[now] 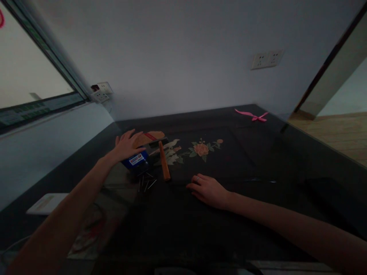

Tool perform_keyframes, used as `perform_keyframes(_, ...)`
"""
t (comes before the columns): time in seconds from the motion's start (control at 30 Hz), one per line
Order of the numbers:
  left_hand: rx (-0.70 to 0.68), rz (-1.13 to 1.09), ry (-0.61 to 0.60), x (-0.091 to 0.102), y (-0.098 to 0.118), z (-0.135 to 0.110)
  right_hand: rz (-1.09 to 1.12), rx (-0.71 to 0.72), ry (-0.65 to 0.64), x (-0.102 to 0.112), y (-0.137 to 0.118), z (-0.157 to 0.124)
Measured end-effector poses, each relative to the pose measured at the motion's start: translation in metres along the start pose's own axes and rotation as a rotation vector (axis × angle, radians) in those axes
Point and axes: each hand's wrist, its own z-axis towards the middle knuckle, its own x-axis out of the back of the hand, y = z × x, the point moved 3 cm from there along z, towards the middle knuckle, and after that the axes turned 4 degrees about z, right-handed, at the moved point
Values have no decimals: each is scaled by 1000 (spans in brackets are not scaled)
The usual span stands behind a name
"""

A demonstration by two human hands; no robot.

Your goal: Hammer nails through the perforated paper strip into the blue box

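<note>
My left hand (124, 148) is over a blue box (137, 160) with a white label, its fingers stretched out and thumb pointing right. It seems to touch the top of the box; the contact is partly hidden. Several thin nails (146, 182) lie loose on the dark table just in front of the box. To the right of it is a hammer (164, 162), its wooden handle pointing toward me and its dark head at the far end. My right hand (208, 190) lies on the table right of the hammer, holding nothing, fingers loosely bent and a ring on one.
A tan object with a red band (153, 135) lies behind the hammer. A pink ribbon (255, 117) is at the far right of the table (177, 221). A white flat device (47, 203) lies at left. Wall sockets (267, 59) and a dark flat item (329, 198) are at right.
</note>
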Motion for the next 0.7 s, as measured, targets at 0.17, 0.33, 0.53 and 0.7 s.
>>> perform_keyframes(0.17,-313,-527,83,9,157,-59,-48,42,-16,-5,0,8)
perform_keyframes(0.33,-938,-699,-378,-67,262,-157,-108,-26,-39,-4,9,4)
perform_keyframes(0.53,-619,-1005,-536,-116,249,-141,-159,-113,-120,-5,17,6)
perform_keyframes(0.7,-414,-1125,-658,-94,240,-123,-135,-122,-151,-11,16,8)
